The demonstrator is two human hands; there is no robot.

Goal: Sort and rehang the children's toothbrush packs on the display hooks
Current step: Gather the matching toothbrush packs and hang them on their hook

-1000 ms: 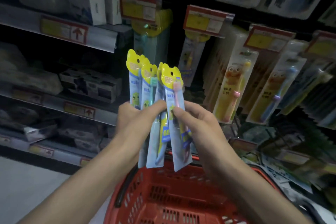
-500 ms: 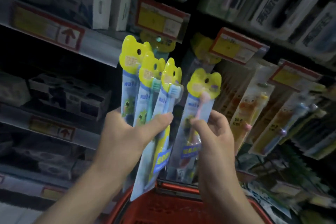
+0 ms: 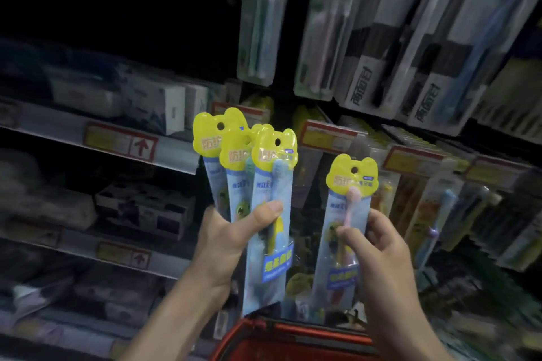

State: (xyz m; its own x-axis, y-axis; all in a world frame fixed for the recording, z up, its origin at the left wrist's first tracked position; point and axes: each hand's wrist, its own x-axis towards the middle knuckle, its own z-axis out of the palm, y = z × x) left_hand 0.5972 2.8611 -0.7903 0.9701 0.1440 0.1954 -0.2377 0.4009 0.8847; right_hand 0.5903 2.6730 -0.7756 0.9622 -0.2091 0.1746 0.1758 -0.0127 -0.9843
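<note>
White boxes [image 3: 173, 105] sit on the store shelf [image 3: 73, 129].

Left hand [image 3: 225, 239]: raised, forearm bare, thumb pressed across a fanned bunch of toothbrush packs [image 3: 265, 184], fingers behind; right hand [image 3: 378, 246]: raised alongside, apart, pinching a single pink toothbrush pack [image 3: 344, 214] between thumb and fingers.

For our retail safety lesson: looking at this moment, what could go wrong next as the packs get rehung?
1. The left hand pinches three fanned packs low down; one could slip into the red basket.
2. The right hand grips the pink-brush pack low, so its hang hole may miss a hook in this dim aisle.
</note>
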